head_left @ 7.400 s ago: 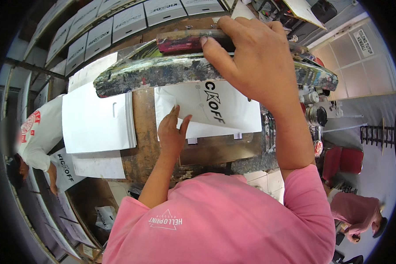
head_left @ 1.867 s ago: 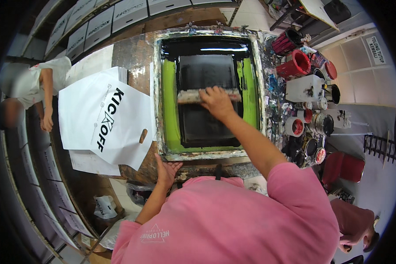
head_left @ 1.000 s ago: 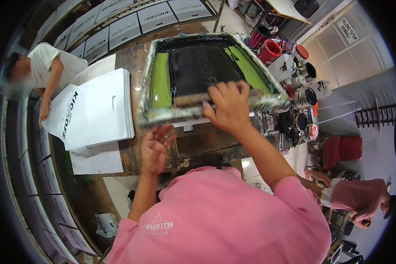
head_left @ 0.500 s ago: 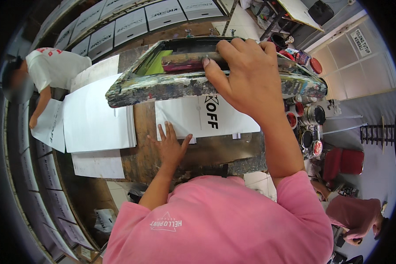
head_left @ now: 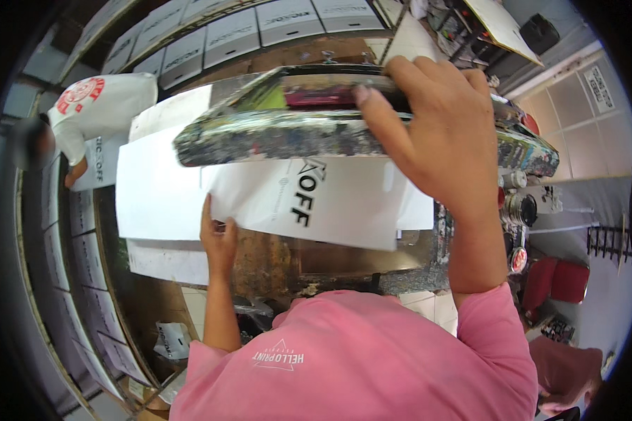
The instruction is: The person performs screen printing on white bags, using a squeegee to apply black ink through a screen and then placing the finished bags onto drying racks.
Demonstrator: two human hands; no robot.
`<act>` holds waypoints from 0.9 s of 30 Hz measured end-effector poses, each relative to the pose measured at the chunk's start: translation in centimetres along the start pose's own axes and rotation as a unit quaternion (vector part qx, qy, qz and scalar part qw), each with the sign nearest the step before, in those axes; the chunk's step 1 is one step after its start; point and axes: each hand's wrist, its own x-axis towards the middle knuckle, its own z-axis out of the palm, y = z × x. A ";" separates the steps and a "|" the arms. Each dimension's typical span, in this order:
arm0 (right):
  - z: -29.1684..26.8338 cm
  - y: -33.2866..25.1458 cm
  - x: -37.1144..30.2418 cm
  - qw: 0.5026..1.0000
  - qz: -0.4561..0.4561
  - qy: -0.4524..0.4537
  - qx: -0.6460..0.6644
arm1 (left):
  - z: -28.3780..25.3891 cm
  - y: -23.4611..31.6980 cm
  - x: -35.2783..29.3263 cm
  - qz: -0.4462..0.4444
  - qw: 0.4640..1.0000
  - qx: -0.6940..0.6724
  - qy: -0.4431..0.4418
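Two hands at a stained brown print table (head_left: 274,259), rows of white printed sheets (head_left: 211,42) drying along the shelves left and above. Left hand (head_left: 219,238) flat, fingers spread on the white printed paper sheet (head_left: 316,203). Right hand (head_left: 435,133) clamped on the ink-smeared screen-printing frame (head_left: 274,133), tilted up just above that sheet. Versus half a second ago: frame slightly higher, sheet more exposed.
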 end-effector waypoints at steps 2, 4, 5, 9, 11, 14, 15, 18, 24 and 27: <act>0.1 -0.4 -0.3 1.000 0.006 0.002 -0.008 | -3.9 -4.6 2.3 0.053 0.996 -0.054 0.041; -0.1 -1.1 -0.8 1.000 0.016 -0.016 -0.014 | -9.8 -10.7 5.2 0.077 0.994 0.047 0.055; 0.1 -1.2 -1.1 0.999 0.018 -0.020 -0.025 | -11.7 -11.4 6.5 0.042 0.997 0.042 0.053; -0.4 -2.0 -2.2 0.999 0.020 -0.026 -0.030 | -21.0 -15.5 11.6 0.072 0.962 0.245 0.097; -0.5 -2.3 -2.3 1.000 0.004 -0.001 0.020 | -28.2 -18.6 11.5 0.130 0.915 0.351 0.151; 0.0 -2.7 -3.7 0.999 0.038 -0.017 -0.023 | -15.6 -9.6 13.9 -0.015 0.926 0.356 0.127; -0.4 -3.3 -3.9 0.998 0.048 -0.026 -0.011 | -12.6 -8.1 12.4 0.079 0.970 0.214 0.082; 0.9 -3.2 -8.6 0.995 0.057 -0.073 -0.037 | -1.2 6.2 -1.9 0.074 0.913 -0.258 -0.308; 6.3 -3.0 -21.5 0.959 -0.011 -0.280 0.039 | 4.6 6.5 -13.7 -0.270 0.726 -0.581 -0.250; 10.8 -3.0 -27.4 0.936 0.055 -0.323 0.127 | 7.1 -1.2 -14.4 -0.388 0.705 -0.548 -0.229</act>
